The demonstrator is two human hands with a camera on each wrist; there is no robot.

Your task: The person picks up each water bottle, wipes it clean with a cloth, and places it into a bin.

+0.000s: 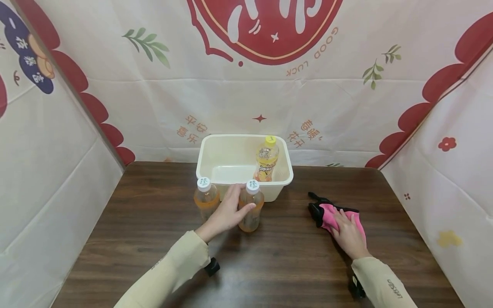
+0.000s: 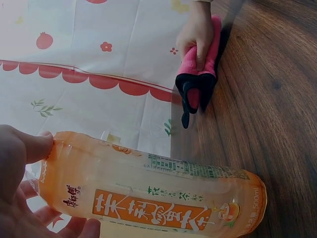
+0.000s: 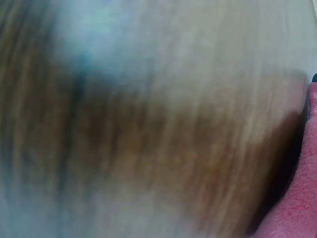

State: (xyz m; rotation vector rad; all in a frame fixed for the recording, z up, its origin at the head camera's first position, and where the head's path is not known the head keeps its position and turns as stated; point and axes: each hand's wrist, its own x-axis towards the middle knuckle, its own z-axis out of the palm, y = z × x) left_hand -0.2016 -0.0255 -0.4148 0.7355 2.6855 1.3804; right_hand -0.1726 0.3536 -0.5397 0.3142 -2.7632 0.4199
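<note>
My left hand (image 1: 227, 211) holds a clear bottle (image 1: 251, 209) with a white cap by its upper part. In the left wrist view, the thumb and fingers curl round the top of this orange-labelled drink bottle (image 2: 153, 191); whether its base touches the table cannot be told. Just left of that hand stands a similar white-capped bottle (image 1: 206, 201), partly hidden by the wrist. On the right, my right hand (image 1: 350, 237) grips a pink and black fleecy cloth item (image 1: 328, 216), its thumb showing on top in the left wrist view. Pink fleece (image 3: 292, 198) edges the blurred right wrist view.
A cream plastic basin (image 1: 227, 145) stands at the back of the dark wooden table (image 1: 292, 256), against the printed cloth wall (image 1: 239, 98). Inside it, at the right, a yellow-capped bottle (image 1: 266, 160) stands. Cloth walls also flank both sides.
</note>
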